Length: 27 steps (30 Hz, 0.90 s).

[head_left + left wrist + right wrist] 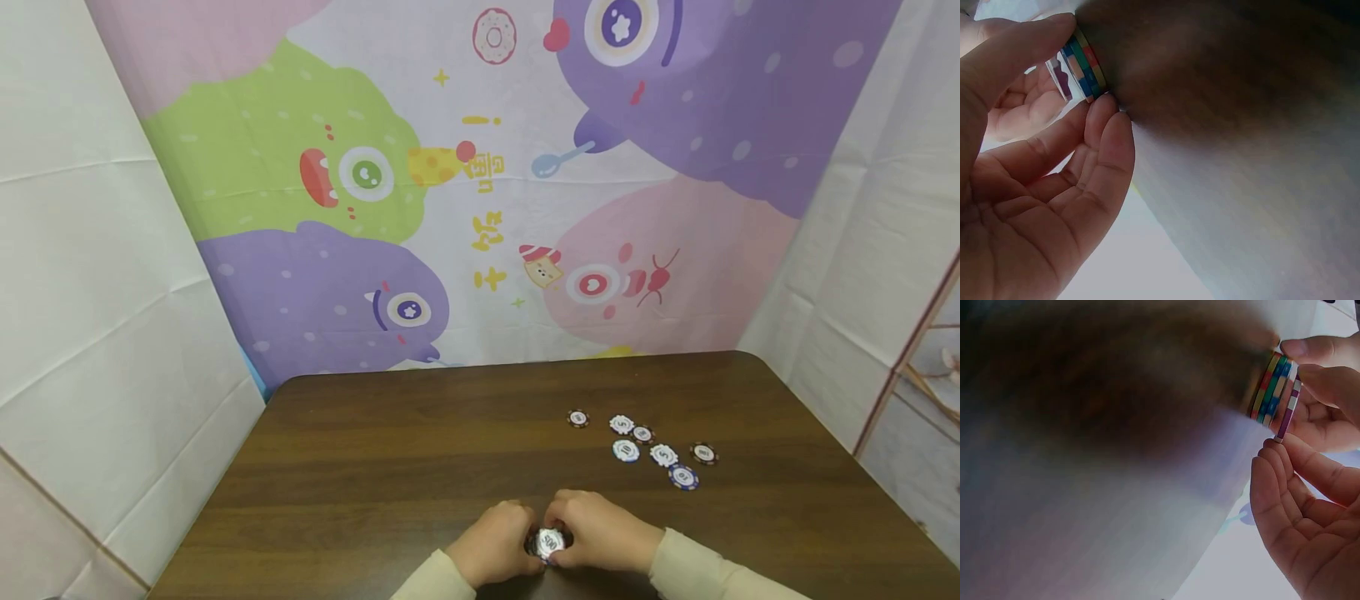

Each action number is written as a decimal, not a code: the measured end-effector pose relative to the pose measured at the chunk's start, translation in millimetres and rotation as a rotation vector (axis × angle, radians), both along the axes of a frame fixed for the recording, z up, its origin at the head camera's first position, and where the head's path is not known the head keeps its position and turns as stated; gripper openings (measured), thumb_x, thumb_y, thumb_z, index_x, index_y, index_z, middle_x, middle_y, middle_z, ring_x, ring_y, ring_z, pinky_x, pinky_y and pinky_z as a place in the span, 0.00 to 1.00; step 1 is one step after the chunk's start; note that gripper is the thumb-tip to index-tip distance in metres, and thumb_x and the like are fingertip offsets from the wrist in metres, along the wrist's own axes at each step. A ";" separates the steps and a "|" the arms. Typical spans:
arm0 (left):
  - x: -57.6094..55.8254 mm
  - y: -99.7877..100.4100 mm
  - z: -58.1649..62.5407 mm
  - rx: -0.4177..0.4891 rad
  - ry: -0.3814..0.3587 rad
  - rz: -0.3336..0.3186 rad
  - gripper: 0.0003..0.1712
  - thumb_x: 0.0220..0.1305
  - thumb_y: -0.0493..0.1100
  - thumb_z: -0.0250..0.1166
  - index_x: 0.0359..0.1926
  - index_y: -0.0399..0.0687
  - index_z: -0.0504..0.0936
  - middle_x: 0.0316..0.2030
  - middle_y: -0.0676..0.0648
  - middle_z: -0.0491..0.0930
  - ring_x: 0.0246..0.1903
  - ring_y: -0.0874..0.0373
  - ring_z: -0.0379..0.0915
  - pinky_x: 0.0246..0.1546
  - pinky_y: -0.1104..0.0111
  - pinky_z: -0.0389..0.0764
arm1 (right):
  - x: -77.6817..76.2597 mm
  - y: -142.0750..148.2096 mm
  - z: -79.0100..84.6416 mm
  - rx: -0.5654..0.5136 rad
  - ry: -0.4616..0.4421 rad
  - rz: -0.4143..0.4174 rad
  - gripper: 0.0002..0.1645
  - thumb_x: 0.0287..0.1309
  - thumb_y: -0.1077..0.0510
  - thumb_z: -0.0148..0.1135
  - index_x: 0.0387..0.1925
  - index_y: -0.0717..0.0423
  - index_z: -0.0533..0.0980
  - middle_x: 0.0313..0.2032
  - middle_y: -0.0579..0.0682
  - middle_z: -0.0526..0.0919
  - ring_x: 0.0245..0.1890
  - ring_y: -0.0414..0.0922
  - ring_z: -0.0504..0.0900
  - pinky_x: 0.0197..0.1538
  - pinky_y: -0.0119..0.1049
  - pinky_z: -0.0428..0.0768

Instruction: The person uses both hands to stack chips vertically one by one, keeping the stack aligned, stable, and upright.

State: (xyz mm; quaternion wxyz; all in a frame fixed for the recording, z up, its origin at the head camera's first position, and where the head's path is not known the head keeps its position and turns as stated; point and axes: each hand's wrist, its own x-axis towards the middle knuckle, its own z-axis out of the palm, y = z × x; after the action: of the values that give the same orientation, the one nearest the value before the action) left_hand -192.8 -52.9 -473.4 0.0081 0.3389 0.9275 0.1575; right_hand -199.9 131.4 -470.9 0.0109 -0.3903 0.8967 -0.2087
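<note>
Near the table's front edge, my left hand grips a short stack of poker chips between thumb and fingertips. The stack's edges show yellow and red, green, and blue with beige. My right hand pinches a purple-and-white-edged poker chip by its rim. That chip sits over the stack, with a small gap and tilt between them in the right wrist view. A white face marked 500 looks up between both hands. The fingers cover part of the stack, so its full height is hidden.
Several loose poker chips lie flat farther back on the right: a black one, white ones marked 5, and a blue one marked 10. The brown wooden table meets a cartoon-printed cloth at its back edge.
</note>
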 end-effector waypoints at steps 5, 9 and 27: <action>-0.2 -0.3 -0.3 0.017 -0.029 0.009 0.13 0.35 0.45 0.73 0.23 0.49 0.79 0.19 0.59 0.72 0.22 0.70 0.61 0.24 0.77 0.65 | 0.9 -3.7 -0.4 0.010 0.010 0.013 0.14 0.39 0.50 0.70 0.30 0.50 0.79 0.27 0.36 0.71 0.25 0.28 0.65 0.28 0.22 0.67; 0.3 -0.5 -0.1 0.017 -0.043 0.007 0.13 0.35 0.45 0.74 0.24 0.49 0.79 0.20 0.59 0.73 0.22 0.70 0.62 0.25 0.77 0.65 | 0.9 -4.6 -1.7 -0.002 0.026 0.017 0.13 0.39 0.50 0.69 0.30 0.49 0.79 0.26 0.36 0.71 0.25 0.28 0.64 0.28 0.22 0.67; -0.7 -1.6 -1.7 0.035 -0.088 0.011 0.15 0.36 0.45 0.74 0.26 0.48 0.78 0.20 0.59 0.73 0.22 0.70 0.61 0.24 0.77 0.65 | 1.0 -7.4 1.3 0.027 0.001 0.008 0.14 0.39 0.51 0.70 0.30 0.50 0.80 0.25 0.37 0.71 0.24 0.29 0.64 0.27 0.23 0.67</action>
State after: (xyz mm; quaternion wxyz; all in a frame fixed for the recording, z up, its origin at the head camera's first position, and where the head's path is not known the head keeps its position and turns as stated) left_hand -193.6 -54.5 -475.1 0.0420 0.3268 0.9252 0.1884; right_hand -199.0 123.9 -469.5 0.0166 -0.3936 0.8979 -0.1966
